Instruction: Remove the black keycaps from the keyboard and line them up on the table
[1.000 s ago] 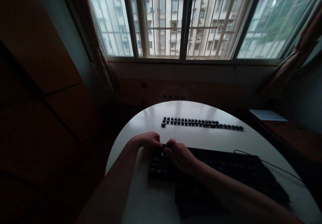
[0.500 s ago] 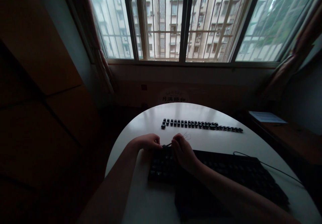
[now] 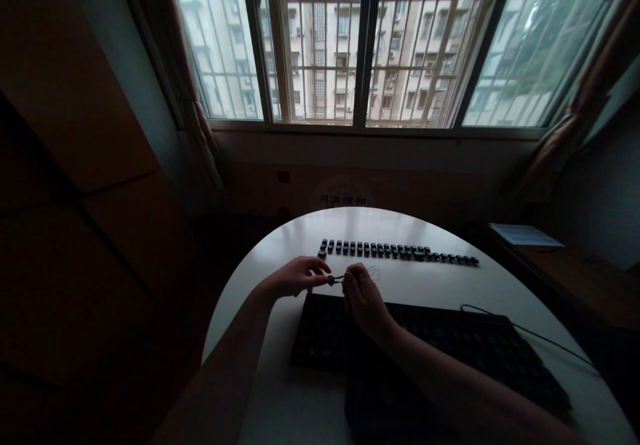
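Observation:
A wire keycap puller (image 3: 338, 279) is pinched in my right hand (image 3: 364, 298), its thin prongs pointing left over the keyboard's back edge. A small dark keycap (image 3: 331, 281) sits at the end of the prongs. Beside that keycap is my left hand (image 3: 300, 276), fingers apart, the thumb tip at or very near the cap; actual contact is hard to make out. Below both hands lies a black keyboard (image 3: 450, 331), partly covered by my right forearm. Behind them, black keycaps (image 3: 380, 249) stand in a long row on the white table (image 3: 280, 251).
A dark box-like object (image 3: 385, 405) lies against the keyboard's near side, its details lost in shadow. A black cable (image 3: 540, 335) runs off to the right. Faint wire outlines (image 3: 374, 273) show on the table behind my right hand. Papers (image 3: 525, 235) rest on furniture at right.
The puller and the keycap have risen off the keyboard's back left area. My left hand has loosened from a closed grip near the keyboard's edge and its fingers have spread.

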Demonstrator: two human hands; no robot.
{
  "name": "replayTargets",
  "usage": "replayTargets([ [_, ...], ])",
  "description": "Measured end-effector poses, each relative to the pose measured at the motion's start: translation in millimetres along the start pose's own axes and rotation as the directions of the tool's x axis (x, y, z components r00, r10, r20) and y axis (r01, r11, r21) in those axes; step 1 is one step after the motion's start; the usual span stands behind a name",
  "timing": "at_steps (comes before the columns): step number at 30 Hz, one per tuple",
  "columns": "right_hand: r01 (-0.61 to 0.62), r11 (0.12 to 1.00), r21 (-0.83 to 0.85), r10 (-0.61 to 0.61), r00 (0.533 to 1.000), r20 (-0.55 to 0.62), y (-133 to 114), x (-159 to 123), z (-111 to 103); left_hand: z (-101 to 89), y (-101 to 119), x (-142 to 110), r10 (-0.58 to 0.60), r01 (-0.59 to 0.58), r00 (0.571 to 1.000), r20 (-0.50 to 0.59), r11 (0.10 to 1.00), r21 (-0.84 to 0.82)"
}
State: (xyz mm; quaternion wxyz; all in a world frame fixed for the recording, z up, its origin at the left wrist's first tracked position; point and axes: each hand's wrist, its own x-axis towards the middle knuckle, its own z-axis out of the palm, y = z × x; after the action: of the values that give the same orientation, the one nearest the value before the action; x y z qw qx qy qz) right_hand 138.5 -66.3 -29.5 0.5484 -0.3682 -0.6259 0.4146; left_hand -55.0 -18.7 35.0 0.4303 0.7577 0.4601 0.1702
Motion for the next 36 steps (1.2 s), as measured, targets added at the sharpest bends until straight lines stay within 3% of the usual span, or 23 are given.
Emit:
replayTargets([
  [6,-0.019,1.000,-0.007,0.019,1.000,0.013,-6,-2,0,11.4,6,4,0.051,-0.053,0.995,-0.086,0.998,-0.021],
  [12,-0.004,0.986,-0.169,-0.023,0.988,-0.155,-6,3,-8,9.8,-3,7,0.127,-0.145,0.975,-0.185,0.986,-0.086],
  [21,0.207,0.892,-0.402,-0.296,0.940,-0.173,-14,10,-14,17.8,-6,17,0.164,-0.261,0.933,-0.320,0.921,-0.288],
  [23,0.202,0.886,-0.418,-0.285,0.947,-0.146,-23,14,-16,17.9,-7,18,0.167,-0.281,0.922,-0.348,0.908,-0.310],
  [29,0.191,0.792,-0.579,-0.163,0.981,0.101,-46,37,-21,17.9,-9,19,0.183,-0.319,0.917,-0.355,0.871,-0.374],
  [36,0.171,0.765,-0.620,-0.097,0.984,0.152,-38,56,-18,19.1,-14,23,0.184,-0.323,0.911,-0.369,0.874,-0.363],
])
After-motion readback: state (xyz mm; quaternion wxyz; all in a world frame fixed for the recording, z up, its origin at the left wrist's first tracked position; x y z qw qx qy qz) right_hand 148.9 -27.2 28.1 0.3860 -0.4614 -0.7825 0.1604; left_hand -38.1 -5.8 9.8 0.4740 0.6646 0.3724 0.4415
